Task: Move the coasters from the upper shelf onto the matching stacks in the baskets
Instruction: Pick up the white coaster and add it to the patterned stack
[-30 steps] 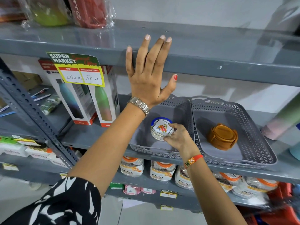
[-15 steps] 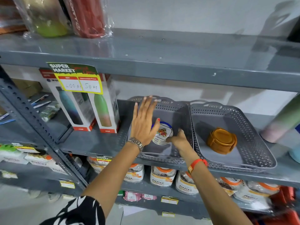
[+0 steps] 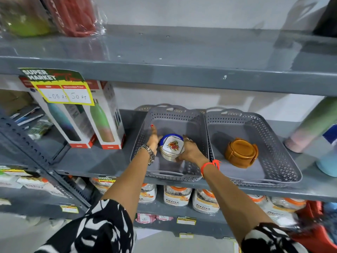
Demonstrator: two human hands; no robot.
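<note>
A stack of white coasters (image 3: 172, 147) with a fruit print and gold rims, one blue-rimmed piece behind it, stands in the left grey basket (image 3: 144, 143). My left hand (image 3: 154, 137) presses against the stack's left side. My right hand (image 3: 189, 152) cups its right side, fingers curled around it. The right grey basket (image 3: 284, 161) holds a brown stack of round coasters (image 3: 240, 152) in a holder. The upper shelf (image 3: 182, 50) above the baskets shows no coasters in its middle stretch.
Two boxed bottles (image 3: 102, 123) stand left of the baskets under a yellow price tag (image 3: 60, 88). Wrapped red and green items (image 3: 76, 15) sit on the upper shelf's left. Pastel bottles (image 3: 310, 125) lie at the right. Jars (image 3: 177, 196) fill the shelf below.
My left hand came down from the upper shelf's edge into the left basket and now rests against the coaster stack. My right hand stayed on the stack.
</note>
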